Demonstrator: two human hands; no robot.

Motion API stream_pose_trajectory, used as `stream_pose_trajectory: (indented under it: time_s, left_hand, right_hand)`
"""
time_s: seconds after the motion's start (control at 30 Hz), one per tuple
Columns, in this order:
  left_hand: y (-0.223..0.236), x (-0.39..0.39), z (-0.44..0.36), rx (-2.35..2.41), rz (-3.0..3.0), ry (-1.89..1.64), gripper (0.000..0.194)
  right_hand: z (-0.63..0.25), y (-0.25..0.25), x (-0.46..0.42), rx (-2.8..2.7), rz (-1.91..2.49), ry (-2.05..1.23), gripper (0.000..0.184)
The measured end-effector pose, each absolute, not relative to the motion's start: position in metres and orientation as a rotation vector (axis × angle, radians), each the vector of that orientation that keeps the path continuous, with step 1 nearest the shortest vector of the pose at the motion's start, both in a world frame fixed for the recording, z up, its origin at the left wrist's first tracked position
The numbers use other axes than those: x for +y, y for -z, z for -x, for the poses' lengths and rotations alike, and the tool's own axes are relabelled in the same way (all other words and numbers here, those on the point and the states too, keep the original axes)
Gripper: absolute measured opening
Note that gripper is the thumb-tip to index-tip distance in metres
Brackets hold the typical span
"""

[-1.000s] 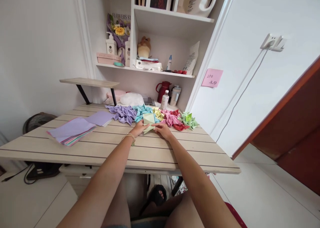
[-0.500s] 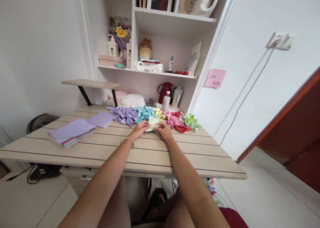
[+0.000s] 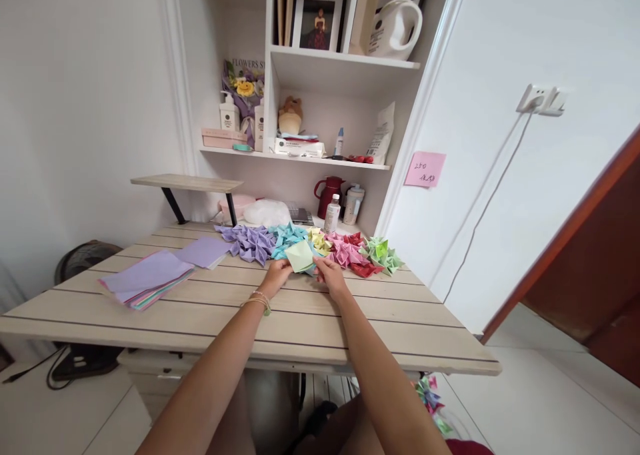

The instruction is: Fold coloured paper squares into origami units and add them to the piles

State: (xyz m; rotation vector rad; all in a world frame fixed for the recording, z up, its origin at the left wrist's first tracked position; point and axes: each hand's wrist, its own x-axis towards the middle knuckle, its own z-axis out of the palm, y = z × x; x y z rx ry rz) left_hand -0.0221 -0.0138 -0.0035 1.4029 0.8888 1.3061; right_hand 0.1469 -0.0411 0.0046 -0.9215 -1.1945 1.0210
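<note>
A pale green square of origami paper point(image 3: 300, 256), creased by folding, is held up just above the table. My left hand point(image 3: 277, 278) pinches its lower left side, and my right hand point(image 3: 330, 276) grips its right corner, fingers closed. Right behind the paper lie folded paper pieces in colour groups: purple point(image 3: 251, 243), blue point(image 3: 289, 235), yellow point(image 3: 319, 240), pink point(image 3: 345, 247), red point(image 3: 367, 268) and green point(image 3: 382, 254).
Stacked coloured paper sheets point(image 3: 147, 275) lie on the left of the slatted table point(image 3: 300, 328). Behind stand a small raised shelf point(image 3: 187, 183), a clear bottle point(image 3: 332, 214), a red jug point(image 3: 329, 195) and a cup point(image 3: 353, 204). More folded pieces point(image 3: 430, 398) sit below the table's right edge.
The green paper has been turned and tilted, so a broader face shows as a diamond. Both hands still hold it. The camera view has tipped upward slightly.
</note>
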Motion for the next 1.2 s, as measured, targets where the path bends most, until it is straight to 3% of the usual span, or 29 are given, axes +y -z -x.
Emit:
stream_pose_trajectory:
  time_s: [0.33, 0.53, 0.67, 0.87, 1.2]
  left_hand:
    - [-0.008, -0.024, 0.022, 0.792, -1.279, -1.297, 0.040]
    - [-0.006, -0.026, 0.022, 0.763, -1.293, -1.323, 0.040]
    - [-0.005, -0.028, 0.022, 0.733, -1.307, -1.321, 0.062]
    - [-0.007, -0.030, 0.019, 0.680, -1.345, -1.261, 0.049]
    - [-0.008, -0.034, 0.018, 0.654, -1.422, -1.230, 0.057]
  right_hand:
    - [-0.136, -0.008, -0.048, -1.233, 0.913, -1.062, 0.043]
    - [-0.135, -0.001, -0.046, -1.222, 0.955, -0.985, 0.047]
    - [-0.136, 0.002, -0.043, -1.198, 0.983, -0.923, 0.047]
    - [-0.133, 0.004, -0.042, -1.195, 1.026, -0.893, 0.048]
    - [-0.127, -0.003, -0.049, -1.311, 1.009, -0.954, 0.046]
